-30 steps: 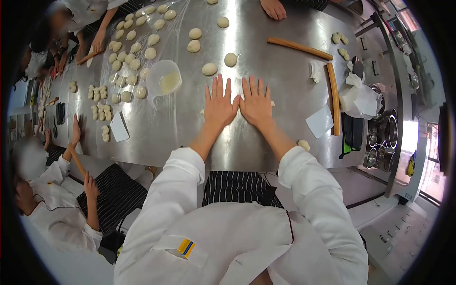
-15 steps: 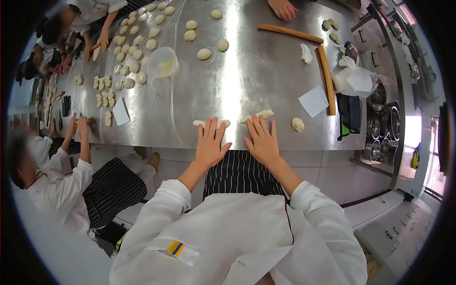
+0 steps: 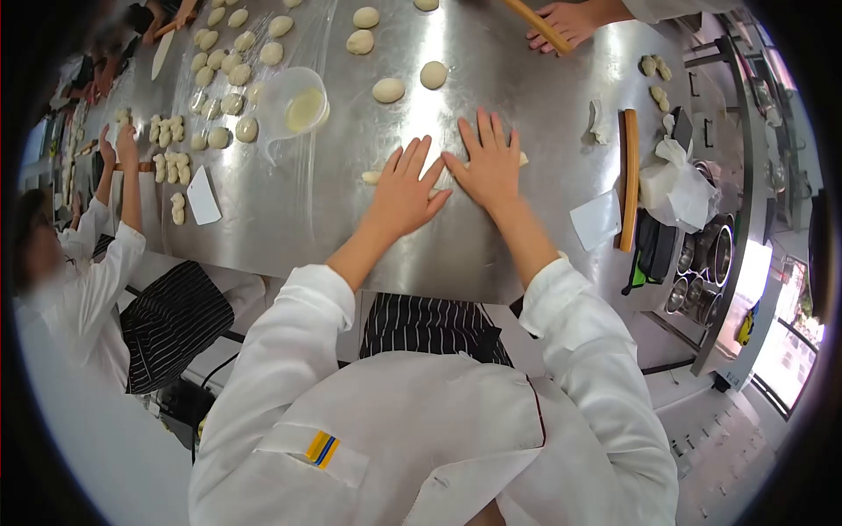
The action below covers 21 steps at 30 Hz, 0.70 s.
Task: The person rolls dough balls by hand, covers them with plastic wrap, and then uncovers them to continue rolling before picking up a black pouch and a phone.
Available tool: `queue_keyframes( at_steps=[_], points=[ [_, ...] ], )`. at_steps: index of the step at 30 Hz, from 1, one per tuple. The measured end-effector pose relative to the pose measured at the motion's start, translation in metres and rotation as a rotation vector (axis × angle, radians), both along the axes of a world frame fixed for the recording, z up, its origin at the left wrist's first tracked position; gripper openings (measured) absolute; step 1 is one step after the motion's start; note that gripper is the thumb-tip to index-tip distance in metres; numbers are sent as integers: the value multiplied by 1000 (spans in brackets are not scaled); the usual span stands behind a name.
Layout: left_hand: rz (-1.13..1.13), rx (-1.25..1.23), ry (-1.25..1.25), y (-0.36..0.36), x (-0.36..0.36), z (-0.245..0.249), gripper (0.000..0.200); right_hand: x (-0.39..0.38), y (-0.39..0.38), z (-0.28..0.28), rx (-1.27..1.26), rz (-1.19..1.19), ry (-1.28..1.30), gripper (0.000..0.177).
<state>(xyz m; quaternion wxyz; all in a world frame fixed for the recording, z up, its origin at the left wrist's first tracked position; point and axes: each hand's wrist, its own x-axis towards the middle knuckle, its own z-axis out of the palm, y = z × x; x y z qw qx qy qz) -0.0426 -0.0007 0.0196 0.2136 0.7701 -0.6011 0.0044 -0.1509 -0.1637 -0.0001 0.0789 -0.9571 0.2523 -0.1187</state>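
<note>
My left hand (image 3: 402,191) lies flat with its fingers stretched over a short roll of dough. One pale end of this left dough roll (image 3: 372,177) sticks out past the fingers, and most of it is hidden. Just to the right, my right hand (image 3: 488,167) is spread flat over a second dough roll. The tip of that right dough roll (image 3: 524,159) shows beyond the little finger side. Both hands press down on the steel table (image 3: 351,237), thumbs turned inward. Ahead of them sit round dough balls, the nearest being one dough ball (image 3: 388,90) and another (image 3: 433,74).
A clear plastic bowl (image 3: 295,103) with yellowish liquid stands left of centre, near many dough balls. White scrapers (image 3: 203,196) (image 3: 596,220) lie on both sides. A rolling pin (image 3: 629,180) rests at right. Another person's hand (image 3: 566,24) is at the far edge by a second rolling pin (image 3: 537,24).
Both my hands have slid forward, away from my body, over the dough rolls, and come closer together. The far rolling pin has shifted beside the other person's hand. The camera view has moved too.
</note>
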Motion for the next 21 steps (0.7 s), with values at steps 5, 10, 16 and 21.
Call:
queue_keyframes(
  at_steps=[5, 10, 16, 21],
  points=[
    [84, 39, 220, 59, -32, -21, 27, -95, 50, 3, 248, 45, -205, 25],
    [725, -199, 903, 67, -56, 11, 14, -148, 91, 28, 721, -300, -425, 15],
    [501, -79, -126, 81, -19, -14, 21, -143, 76, 15, 290, -183, -253, 19],
    [568, 63, 2, 62, 20, -12, 15, -102, 25, 18, 138, -103, -215, 25]
  ],
)
